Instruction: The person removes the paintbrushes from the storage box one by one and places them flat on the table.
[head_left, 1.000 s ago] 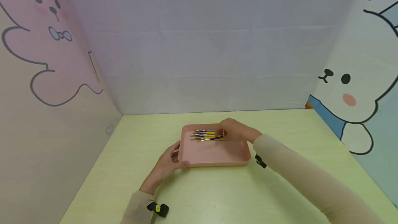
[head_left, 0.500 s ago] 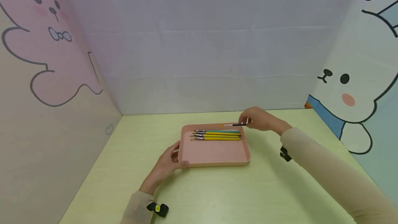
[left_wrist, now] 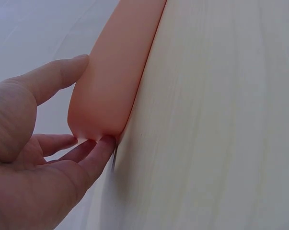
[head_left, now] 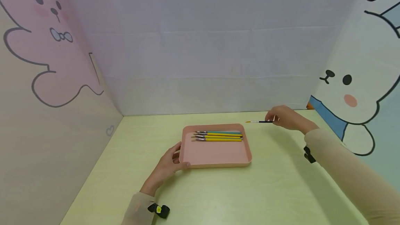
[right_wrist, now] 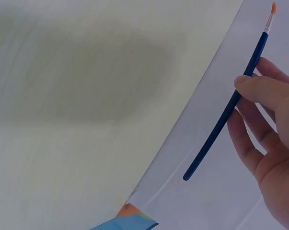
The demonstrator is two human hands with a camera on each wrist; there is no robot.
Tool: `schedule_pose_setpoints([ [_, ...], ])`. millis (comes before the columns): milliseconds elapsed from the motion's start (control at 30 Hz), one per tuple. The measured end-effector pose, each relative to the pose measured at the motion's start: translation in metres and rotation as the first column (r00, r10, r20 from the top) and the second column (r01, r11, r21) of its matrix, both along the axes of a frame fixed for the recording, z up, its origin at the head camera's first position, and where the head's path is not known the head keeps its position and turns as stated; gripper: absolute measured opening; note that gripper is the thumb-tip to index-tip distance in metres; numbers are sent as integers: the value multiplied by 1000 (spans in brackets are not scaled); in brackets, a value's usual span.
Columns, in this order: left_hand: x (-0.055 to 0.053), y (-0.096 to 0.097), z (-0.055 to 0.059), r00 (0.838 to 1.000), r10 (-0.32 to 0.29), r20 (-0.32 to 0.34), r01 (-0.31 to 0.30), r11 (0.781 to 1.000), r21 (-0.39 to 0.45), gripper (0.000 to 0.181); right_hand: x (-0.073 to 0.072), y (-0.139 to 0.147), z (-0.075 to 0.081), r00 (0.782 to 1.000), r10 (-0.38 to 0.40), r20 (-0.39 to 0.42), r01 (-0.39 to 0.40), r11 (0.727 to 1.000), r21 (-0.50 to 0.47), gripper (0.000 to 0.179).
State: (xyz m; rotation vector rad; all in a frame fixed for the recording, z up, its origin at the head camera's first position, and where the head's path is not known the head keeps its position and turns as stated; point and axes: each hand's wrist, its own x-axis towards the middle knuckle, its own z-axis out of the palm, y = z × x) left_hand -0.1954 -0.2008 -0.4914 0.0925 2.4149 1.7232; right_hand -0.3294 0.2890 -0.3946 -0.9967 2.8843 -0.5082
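Note:
Between thumb and fingers, my right hand [head_left: 285,117] pinches a thin paintbrush [right_wrist: 221,122] with a dark blue handle, silver ferrule and orange bristles. In the head view it is off the tray's right side, near the table's back edge, bristles pointing left. My left hand [head_left: 168,162] grips the front left corner of a pink tray [head_left: 215,155]. In the left wrist view its thumb lies against one wall of the tray and its fingertips [left_wrist: 106,143] touch around the corner. Several paintbrushes [head_left: 218,136], with yellow and teal handles, lie side by side in the tray, bristles left.
The tray rests on a pale wooden table [head_left: 215,197]. A plain whitish backdrop [head_left: 200,51] rises behind it. Side panels with cartoon animals [head_left: 350,89] border the table left and right.
My right hand has lifted the blue paintbrush out of the tray and carried it right, past the tray's edge. The left hand and the tray have stayed put.

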Motion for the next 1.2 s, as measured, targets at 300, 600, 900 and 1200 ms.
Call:
schedule_pose_setpoints([
  [300, 0, -1, 0, 1000, 12, 7, -12, 1000, -13, 94, -3, 24, -27, 999, -39, 20, 38, 999, 35, 28],
  [600, 0, 1, 0, 1000, 7, 3, -7, 1000, -19, 94, -6, 34, -45, 999, -47, 21, 46, 998, 30, 31],
  [900, 0, 2, -2, 1000, 16, 14, -15, 999, -41, 95, -5, 36, -58, 999, -44, 30, 43, 998, 38, 28],
  [1200, 0, 1, -1, 1000, 1, -6, -1, 1000, -13, 94, -4, 36, -63, 998, -50, 48, 49, 998, 33, 28],
])
